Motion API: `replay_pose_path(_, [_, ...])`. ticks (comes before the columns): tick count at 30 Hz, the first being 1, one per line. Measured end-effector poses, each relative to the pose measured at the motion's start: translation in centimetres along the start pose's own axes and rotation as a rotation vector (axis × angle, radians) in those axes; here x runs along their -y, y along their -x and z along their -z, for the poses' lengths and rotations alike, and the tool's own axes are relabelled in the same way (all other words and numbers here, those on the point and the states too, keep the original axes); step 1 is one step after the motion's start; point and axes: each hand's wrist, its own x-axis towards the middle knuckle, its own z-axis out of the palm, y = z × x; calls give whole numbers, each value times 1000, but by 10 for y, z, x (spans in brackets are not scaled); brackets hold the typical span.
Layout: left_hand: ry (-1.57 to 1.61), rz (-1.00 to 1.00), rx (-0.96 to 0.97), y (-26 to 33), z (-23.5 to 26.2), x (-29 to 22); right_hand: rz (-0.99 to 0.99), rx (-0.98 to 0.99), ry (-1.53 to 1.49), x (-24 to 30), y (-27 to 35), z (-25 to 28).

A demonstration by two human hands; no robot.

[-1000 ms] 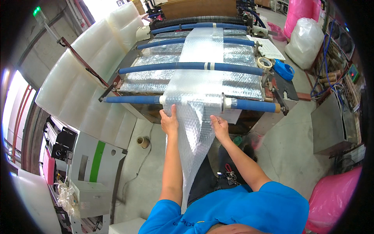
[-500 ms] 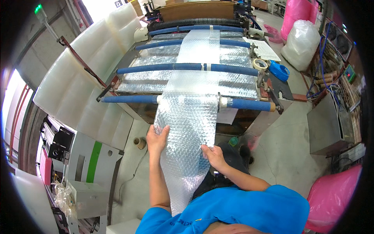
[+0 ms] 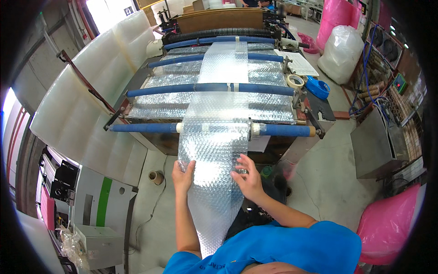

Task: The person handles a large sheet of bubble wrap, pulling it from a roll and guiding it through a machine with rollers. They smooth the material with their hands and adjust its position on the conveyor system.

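A long strip of clear bubble wrap [image 3: 212,160] runs over several blue rollers and hangs from the front roller [image 3: 146,128] down toward my body. My left hand [image 3: 183,177] grips its left edge, thumb on top and the other fingers hidden behind the sheet. At the opposite edge is my right hand [image 3: 249,180], its fingers spread and bent, with no grip on the film. Whether its fingertips touch the bubble wrap, I cannot tell. Below my hands the strip narrows toward my lap.
A tape roll [image 3: 295,81] and a blue tape ring [image 3: 317,87] lie at the machine's right side. Large white wrapped rolls [image 3: 82,114] stand on the left. A grey machine with a green stripe [image 3: 104,201] is at lower left, a pink bag [image 3: 388,228] at lower right.
My right hand has let go of the right edge, lifted slightly and spread its fingers. My left hand keeps its hold. The view has shifted a little.
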Motion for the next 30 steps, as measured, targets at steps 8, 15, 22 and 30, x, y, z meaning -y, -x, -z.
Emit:
replay_pose_path(8, [-58, -22, -15, 0, 2, -4, -372, 114, -240, -13, -46, -37])
replay_pose_path(15, [10, -72, -88, 0, 8, 15, -247, 25, -68, -22, -33, -50])
replay_pose_path(22, [20, 52, -38, -6, 9, 27, -191, -42, -28, -34, -28, -55])
replay_pose_path(30, [184, 111, -15, -11, 10, 31, -227, -65, -51, -23, -23, -62])
